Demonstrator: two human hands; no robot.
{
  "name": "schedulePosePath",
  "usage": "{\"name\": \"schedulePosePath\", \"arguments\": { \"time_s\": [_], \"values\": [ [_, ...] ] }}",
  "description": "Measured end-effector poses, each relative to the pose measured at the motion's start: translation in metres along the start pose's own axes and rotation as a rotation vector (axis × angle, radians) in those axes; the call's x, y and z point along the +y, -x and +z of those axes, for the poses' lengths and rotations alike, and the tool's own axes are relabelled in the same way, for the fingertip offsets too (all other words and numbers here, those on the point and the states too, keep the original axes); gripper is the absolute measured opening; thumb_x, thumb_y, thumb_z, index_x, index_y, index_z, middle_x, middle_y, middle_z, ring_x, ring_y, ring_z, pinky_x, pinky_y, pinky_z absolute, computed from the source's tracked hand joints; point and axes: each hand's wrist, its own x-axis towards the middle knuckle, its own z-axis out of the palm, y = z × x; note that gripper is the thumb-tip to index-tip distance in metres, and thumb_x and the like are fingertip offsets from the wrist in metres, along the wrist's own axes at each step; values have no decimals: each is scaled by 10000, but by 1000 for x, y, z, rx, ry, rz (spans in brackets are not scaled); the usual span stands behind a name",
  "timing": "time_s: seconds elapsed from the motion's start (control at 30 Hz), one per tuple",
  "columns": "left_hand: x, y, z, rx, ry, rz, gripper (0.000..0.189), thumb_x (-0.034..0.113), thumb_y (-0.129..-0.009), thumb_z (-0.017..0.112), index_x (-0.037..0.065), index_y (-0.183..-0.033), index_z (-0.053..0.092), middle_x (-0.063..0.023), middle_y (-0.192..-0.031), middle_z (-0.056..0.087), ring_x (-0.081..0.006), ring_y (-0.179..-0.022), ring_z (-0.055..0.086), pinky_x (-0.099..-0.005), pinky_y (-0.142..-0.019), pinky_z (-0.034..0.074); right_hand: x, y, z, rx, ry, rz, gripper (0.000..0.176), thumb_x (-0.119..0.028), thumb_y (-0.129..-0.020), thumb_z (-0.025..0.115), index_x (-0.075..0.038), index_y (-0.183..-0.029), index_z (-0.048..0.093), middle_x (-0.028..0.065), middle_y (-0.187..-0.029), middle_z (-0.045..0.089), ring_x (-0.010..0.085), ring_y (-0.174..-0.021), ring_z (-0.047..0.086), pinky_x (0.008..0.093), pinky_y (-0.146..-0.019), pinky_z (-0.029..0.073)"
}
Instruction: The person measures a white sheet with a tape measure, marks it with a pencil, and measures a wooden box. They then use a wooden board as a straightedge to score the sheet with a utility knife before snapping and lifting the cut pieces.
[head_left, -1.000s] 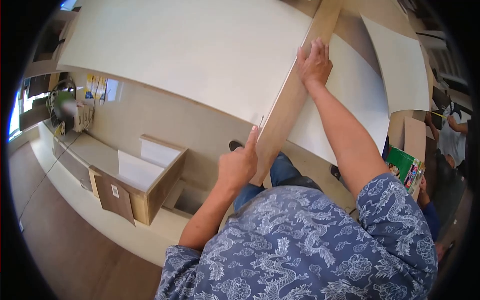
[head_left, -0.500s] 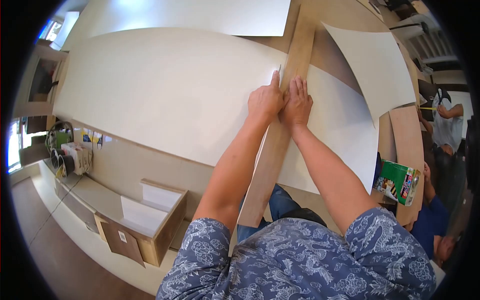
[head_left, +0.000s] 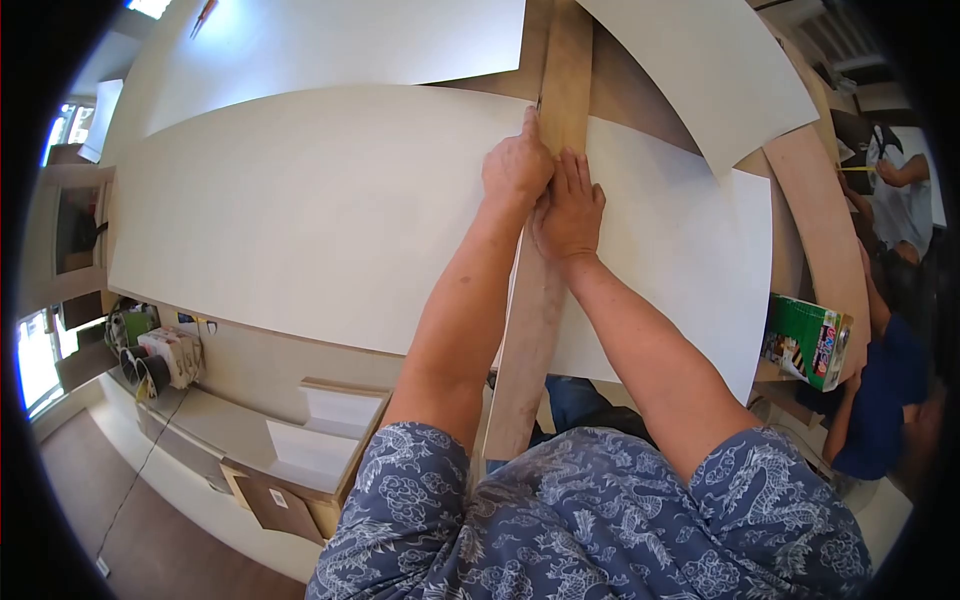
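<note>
A long wooden board lies across a large white sheet, running from near my body to the far side. My left hand is closed at the board's left edge, its index finger stretched forward along that edge. A thin dark blade tip shows just beyond the fingertip; the rest of the knife is hidden in the hand. On top of the board my right hand lies flat, fingers together and pointing away, close beside the left. White sheet also shows right of the board.
Another white sheet lies at the back, with an orange-handled tool on it. A curved white sheet and a wooden strip are on the right, near a green box. Co-workers are at far right; an open drawer sits lower left.
My left hand has slid forward along the board, its fingertip now near the sheet's far edge. My right hand stays on the board. The whole view has shifted slightly.
</note>
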Motion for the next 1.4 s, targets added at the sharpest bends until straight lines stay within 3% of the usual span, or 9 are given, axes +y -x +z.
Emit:
{"name": "schedulePosePath", "arguments": {
  "time_s": [0.57,0.83,1.03,1.13,1.23,1.4],
  "values": [
    [-11,5,3,73,64,96,635,231,-947,544,116,-1547,368,-236,-1036,731,-415,-985,697,-511,-861,522,-2,-1,0,-15,11,-13,512,-227,-993,528,-75,-1477,461,114,-1608,396,302,-1526,298,591,-1121,296],
    [-21,62,7,-3,83,55,619,240,-965,518,122,-1552,359,-270,-923,722,-456,-883,695,-537,-797,526,4,-2,4,10,-7,-15,510,-226,-980,516,-75,-1466,477,114,-1612,402,300,-1520,317,588,-1131,292],
    [-47,149,2,-237,-75,-25,611,183,-972,506,129,-1558,343,-262,-877,717,-468,-817,682,-561,-742,516,5,-1,6,11,5,-1,504,-235,-984,505,-62,-1458,492,110,-1613,406,299,-1522,315,588,-1128,297],
    [-45,140,-3,-174,-47,4,606,168,-969,510,130,-1553,352,-262,-871,715,-471,-805,678,-565,-741,515,5,-2,8,9,7,0,501,-236,-986,500,-57,-1454,496,116,-1612,408,301,-1521,318,591,-1130,295],
    [-38,90,3,40,58,46,587,193,-982,493,134,-1552,367,-266,-886,716,-476,-810,677,-553,-762,522,6,-1,8,-4,29,-8,504,-233,-982,506,-58,-1454,494,120,-1614,405,303,-1518,324,593,-1120,300],
    [-13,22,3,6,96,5,572,245,-997,419,144,-1557,364,-270,-995,723,-463,-916,689,-536,-839,521,5,-2,10,37,-42,-17,515,-212,-961,539,-66,-1453,493,120,-1594,428,308,-1514,329,603,-1103,304]
  ]
}}
